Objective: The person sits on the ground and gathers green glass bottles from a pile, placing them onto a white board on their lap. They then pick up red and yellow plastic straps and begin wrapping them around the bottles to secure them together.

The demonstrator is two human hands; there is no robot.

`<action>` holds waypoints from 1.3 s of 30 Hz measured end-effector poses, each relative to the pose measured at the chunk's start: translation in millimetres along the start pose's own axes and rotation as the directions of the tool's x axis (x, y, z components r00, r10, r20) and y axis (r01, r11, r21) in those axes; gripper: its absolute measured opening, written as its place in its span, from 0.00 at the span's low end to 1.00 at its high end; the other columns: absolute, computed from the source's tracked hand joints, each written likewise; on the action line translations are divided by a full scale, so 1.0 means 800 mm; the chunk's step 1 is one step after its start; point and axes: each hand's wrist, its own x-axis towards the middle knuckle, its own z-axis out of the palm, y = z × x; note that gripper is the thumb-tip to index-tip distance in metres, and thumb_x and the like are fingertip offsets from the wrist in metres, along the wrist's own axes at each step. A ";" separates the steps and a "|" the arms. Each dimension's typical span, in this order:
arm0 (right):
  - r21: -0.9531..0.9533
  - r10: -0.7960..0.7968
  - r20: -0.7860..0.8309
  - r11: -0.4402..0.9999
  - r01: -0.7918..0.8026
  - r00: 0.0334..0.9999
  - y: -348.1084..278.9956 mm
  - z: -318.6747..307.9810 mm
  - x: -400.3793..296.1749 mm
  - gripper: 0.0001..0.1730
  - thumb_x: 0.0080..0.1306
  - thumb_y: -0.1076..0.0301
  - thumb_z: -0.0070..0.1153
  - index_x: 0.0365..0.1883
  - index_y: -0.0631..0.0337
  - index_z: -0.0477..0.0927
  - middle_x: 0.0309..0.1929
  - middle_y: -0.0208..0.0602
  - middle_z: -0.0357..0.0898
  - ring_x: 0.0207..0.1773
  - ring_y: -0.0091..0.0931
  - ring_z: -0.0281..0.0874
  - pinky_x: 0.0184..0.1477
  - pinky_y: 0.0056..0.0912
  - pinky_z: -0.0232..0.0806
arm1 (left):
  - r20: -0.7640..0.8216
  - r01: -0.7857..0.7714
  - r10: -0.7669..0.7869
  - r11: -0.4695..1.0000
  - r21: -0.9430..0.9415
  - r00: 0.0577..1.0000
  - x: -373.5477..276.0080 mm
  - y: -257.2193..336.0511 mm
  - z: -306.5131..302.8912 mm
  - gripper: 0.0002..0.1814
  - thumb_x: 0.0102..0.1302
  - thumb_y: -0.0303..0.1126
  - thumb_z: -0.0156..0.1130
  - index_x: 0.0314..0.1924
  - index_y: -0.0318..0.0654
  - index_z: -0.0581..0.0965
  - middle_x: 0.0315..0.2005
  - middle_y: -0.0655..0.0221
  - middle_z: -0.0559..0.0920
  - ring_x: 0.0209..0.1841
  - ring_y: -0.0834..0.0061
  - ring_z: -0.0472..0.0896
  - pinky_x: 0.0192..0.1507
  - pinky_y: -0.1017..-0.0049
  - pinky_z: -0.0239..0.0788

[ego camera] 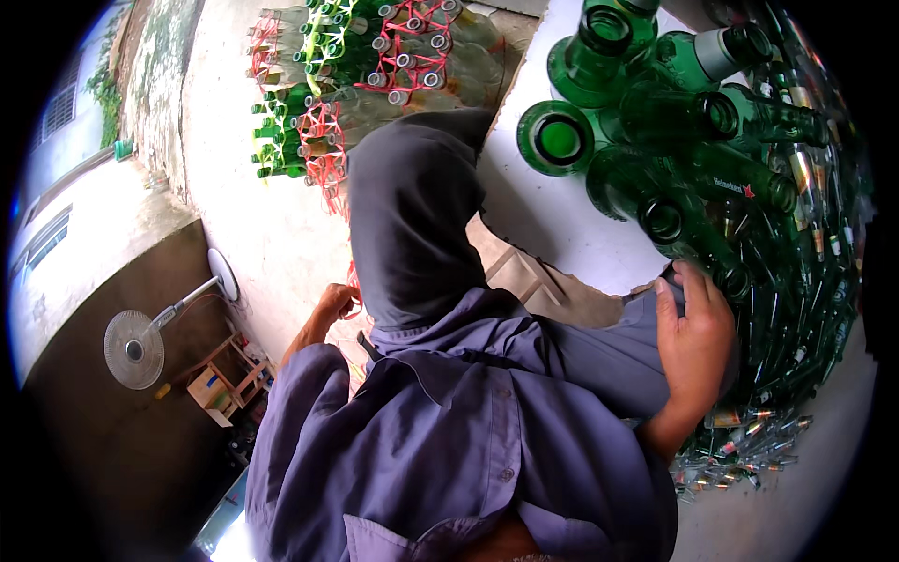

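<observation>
Green glass beer bottles point(674, 119) crowd a pale board with a ragged edge point(555, 218) at the upper right; one stands upright and others lean or lie over each other. My right hand point(695, 323) is at the board's near edge, its fingertips beside or on the lowest bottle; whether it grips the bottle cannot be told. At the left, my left hand point(342, 301) has its fingers curled around red plastic strapping point(355, 281), which hangs down by my knee. My dark trouser leg point(414, 225) lies between the hand and the board.
Bottles tied with red and yellow-green straps point(411, 60) are stacked against the far side. A large heap of loose bottles point(793, 302) fills the right. A standing fan point(133, 350) and a wooden stool-like frame point(218, 393) are at the left. A wooden frame point(527, 274) shows under the board.
</observation>
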 end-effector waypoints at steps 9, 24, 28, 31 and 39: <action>0.100 0.034 0.011 0.994 -0.035 0.999 0.002 -0.008 0.005 0.17 0.56 0.73 0.67 0.44 0.66 0.79 0.38 0.51 0.80 0.40 0.51 0.78 0.41 0.48 0.71 | -0.133 -0.047 -0.088 0.633 -0.772 0.987 0.079 -0.029 -0.001 0.12 0.64 0.35 0.61 0.24 0.38 0.77 0.16 0.67 0.77 0.13 0.72 0.73 0.14 0.73 0.57; 0.213 -0.067 0.128 0.976 0.038 0.990 0.028 -0.014 0.012 0.23 0.59 0.68 0.66 0.50 0.71 0.79 0.47 0.51 0.80 0.42 0.45 0.79 0.43 0.45 0.72 | -0.296 -0.175 -0.159 0.518 -0.837 0.942 0.046 0.028 -0.030 0.11 0.65 0.36 0.60 0.27 0.39 0.78 0.18 0.68 0.79 0.16 0.71 0.76 0.15 0.74 0.59; 0.226 -0.052 0.099 0.974 0.028 0.994 0.032 -0.013 0.011 0.22 0.58 0.69 0.65 0.49 0.73 0.78 0.46 0.53 0.79 0.42 0.45 0.80 0.42 0.45 0.73 | -0.323 -0.201 -0.166 0.503 -0.840 0.932 0.043 0.039 -0.032 0.11 0.65 0.37 0.60 0.27 0.40 0.78 0.18 0.68 0.79 0.17 0.71 0.77 0.15 0.74 0.59; 0.219 -0.047 0.083 0.975 0.028 0.995 0.036 -0.014 0.016 0.22 0.57 0.71 0.64 0.48 0.74 0.78 0.45 0.52 0.80 0.43 0.45 0.80 0.43 0.45 0.73 | -0.351 -0.234 -0.169 0.481 -0.845 0.921 0.037 0.046 -0.036 0.11 0.65 0.37 0.60 0.28 0.40 0.78 0.19 0.68 0.79 0.17 0.71 0.77 0.15 0.74 0.60; 0.191 -0.011 0.147 0.981 -0.017 0.989 0.040 -0.030 0.043 0.22 0.54 0.71 0.68 0.48 0.66 0.80 0.45 0.50 0.81 0.45 0.49 0.80 0.46 0.48 0.73 | -0.461 -0.371 -0.200 0.365 -0.854 0.864 0.020 0.028 -0.082 0.10 0.66 0.37 0.59 0.30 0.41 0.78 0.20 0.69 0.80 0.19 0.70 0.79 0.16 0.74 0.60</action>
